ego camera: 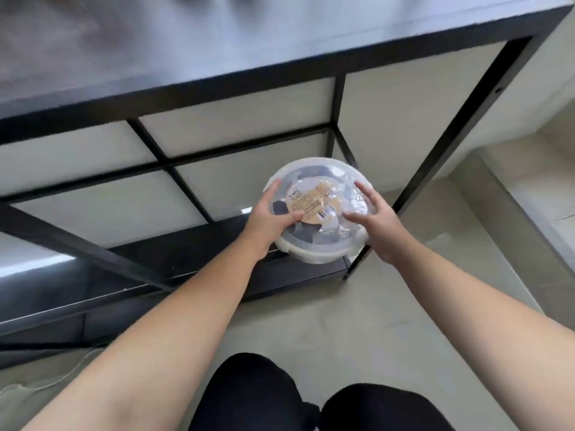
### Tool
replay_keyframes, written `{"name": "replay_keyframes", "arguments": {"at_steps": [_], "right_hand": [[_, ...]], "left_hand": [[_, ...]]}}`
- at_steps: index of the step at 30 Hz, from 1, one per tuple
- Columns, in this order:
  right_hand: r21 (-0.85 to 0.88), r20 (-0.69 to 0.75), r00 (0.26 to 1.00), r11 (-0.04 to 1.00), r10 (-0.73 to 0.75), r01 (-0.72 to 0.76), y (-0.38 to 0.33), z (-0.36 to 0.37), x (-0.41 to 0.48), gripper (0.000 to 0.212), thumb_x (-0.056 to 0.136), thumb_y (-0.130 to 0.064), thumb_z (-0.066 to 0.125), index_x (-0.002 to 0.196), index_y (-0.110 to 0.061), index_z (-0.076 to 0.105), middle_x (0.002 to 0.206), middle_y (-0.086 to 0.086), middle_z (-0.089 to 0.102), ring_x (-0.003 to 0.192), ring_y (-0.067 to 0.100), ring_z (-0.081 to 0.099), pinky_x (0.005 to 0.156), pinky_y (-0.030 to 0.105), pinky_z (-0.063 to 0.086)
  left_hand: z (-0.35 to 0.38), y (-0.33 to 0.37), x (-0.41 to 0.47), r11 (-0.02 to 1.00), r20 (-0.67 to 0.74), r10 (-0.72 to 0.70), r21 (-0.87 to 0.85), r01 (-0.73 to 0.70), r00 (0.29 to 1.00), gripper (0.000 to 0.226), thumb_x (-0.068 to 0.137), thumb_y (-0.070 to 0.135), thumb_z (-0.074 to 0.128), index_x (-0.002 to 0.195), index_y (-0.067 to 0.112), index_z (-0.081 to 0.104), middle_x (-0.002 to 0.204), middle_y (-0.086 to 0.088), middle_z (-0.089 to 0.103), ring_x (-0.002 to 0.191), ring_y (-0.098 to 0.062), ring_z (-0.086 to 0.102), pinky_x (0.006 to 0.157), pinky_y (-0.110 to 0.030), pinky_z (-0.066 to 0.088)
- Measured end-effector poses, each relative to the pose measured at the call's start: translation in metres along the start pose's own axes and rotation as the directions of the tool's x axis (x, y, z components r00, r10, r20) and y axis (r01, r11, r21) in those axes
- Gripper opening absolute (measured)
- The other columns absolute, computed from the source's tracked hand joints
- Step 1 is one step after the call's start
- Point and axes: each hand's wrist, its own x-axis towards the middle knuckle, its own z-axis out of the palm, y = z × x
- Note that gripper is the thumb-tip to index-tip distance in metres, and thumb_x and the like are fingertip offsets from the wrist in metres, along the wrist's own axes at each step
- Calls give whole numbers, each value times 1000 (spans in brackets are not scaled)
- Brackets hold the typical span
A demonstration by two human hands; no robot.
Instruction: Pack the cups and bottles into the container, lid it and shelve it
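A round clear plastic container (320, 253) with its lid (314, 178) on sits at the right end of the low black shelf (298, 275). A tan round label is stuck on the lid, and dark and clear items show dimly through it. My left hand (270, 216) grips the container's left side, thumb lying on the lid. My right hand (373, 222) is at the right side, fingers spread over the lid's edge; I cannot tell whether it grips. Cups and bottles inside cannot be told apart.
The black metal frame has a dark tabletop (217, 42) above, thin crossbars (174, 169) behind the container and a leg (448, 144) just to the right. Pale floor (342, 321) lies below. My dark-trousered knees (280, 399) are at the bottom.
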Motion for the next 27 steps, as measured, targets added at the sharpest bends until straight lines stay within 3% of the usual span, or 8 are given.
{"name": "replay_keyframes", "arguments": {"at_steps": [2,6,8,11,16,18,22,27], "right_hand": [[24,7,1000,1000,-17,17,4,0,22,67,78,2,68,130,-37,49,110,-16,57,100,19,67,79,43,56],[17,-2,999,999,-40,40,10,-7,53,70,75,4,70,130,-36,52,118,-8,58,99,20,67,82,44,56],[-4,-16,999,999,-41,40,12,-9,63,69,74,1,73,127,-40,53,131,-4,53,104,25,65,88,50,53],[-19,-51,998,999,-37,36,10,-10,72,68,75,-2,73,126,-41,53,134,-2,53,101,28,66,90,58,51],[-266,-93,985,957,-142,113,2,-5,59,65,82,-8,69,139,-25,43,145,4,44,132,21,43,111,39,35],[-334,-97,986,938,-135,95,-6,-3,46,64,84,-14,68,140,-27,41,150,7,37,138,19,35,114,38,29],[-367,-52,987,922,-153,124,-30,1,4,62,85,-15,67,140,-25,41,148,5,38,132,13,36,105,25,27],[-375,-39,990,920,-138,114,-66,13,-61,55,85,-19,67,135,-30,47,142,-5,46,124,4,38,97,22,28]], "left_hand": [[0,-7,19,999,-4,24,20,-24,1000,87,70,9,79,139,38,34,143,0,36,125,-17,44,102,-41,44],[4,-18,47,999,-10,26,44,-25,1000,87,70,13,79,138,42,33,146,2,32,128,-17,38,102,-39,44],[5,-20,57,998,-21,29,58,-27,999,86,71,15,79,138,42,33,147,1,33,128,-18,40,101,-39,45],[8,-18,68,993,-55,33,117,-26,998,85,71,20,79,138,43,33,145,0,36,126,-20,42,99,-39,47],[10,-6,61,910,-111,57,415,-6,992,82,74,38,75,141,40,28,147,-5,30,129,-25,39,102,-36,38],[11,1,47,872,-141,84,490,-5,986,79,76,39,72,142,36,29,152,-6,21,135,-25,32,104,-36,33],[10,21,3,849,-104,95,528,-26,990,76,77,35,72,142,29,32,154,-7,17,139,-23,25,107,-33,27],[6,69,-72,831,-26,134,548,-98,991,71,79,35,69,139,24,34,145,-6,35,130,-18,36,96,-22,26]]}}
